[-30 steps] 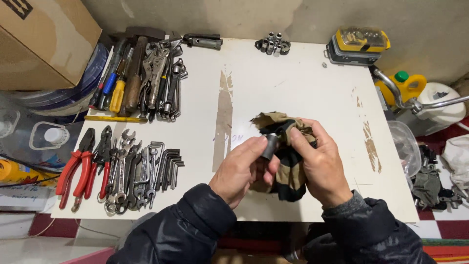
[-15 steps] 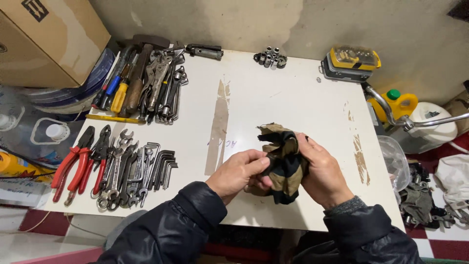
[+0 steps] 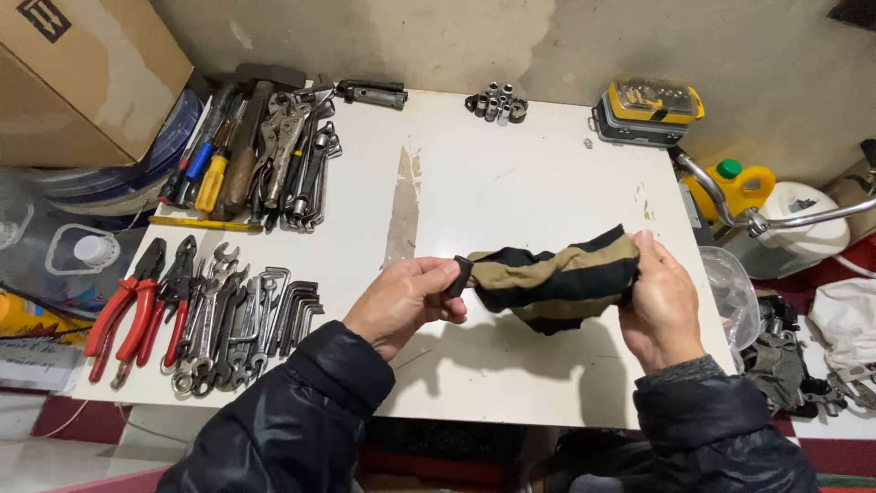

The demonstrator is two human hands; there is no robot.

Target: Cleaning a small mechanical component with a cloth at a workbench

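My left hand (image 3: pixel 406 297) pinches a small dark socket (image 3: pixel 463 273) at the left end of a tan and black striped cloth (image 3: pixel 557 278). Thumb and fingers are closed on it. My right hand (image 3: pixel 662 306) grips the cloth's right end in a closed fist. The cloth is pulled out sideways between both hands, just above the white table (image 3: pixel 511 183), near its front half. Part of the socket is hidden by my fingers and the cloth.
Screwdrivers, a hammer and locking pliers (image 3: pixel 251 155) lie at the back left. Red pliers, wrenches and hex keys (image 3: pixel 205 315) lie at the front left. Several sockets (image 3: pixel 495 102) and a yellow bit case (image 3: pixel 650 111) sit at the back. A cardboard box (image 3: pixel 82 73) stands left.
My hands have moved apart: the left to the left with the socket, the right to the right. The bunched cloth is now stretched out between them.
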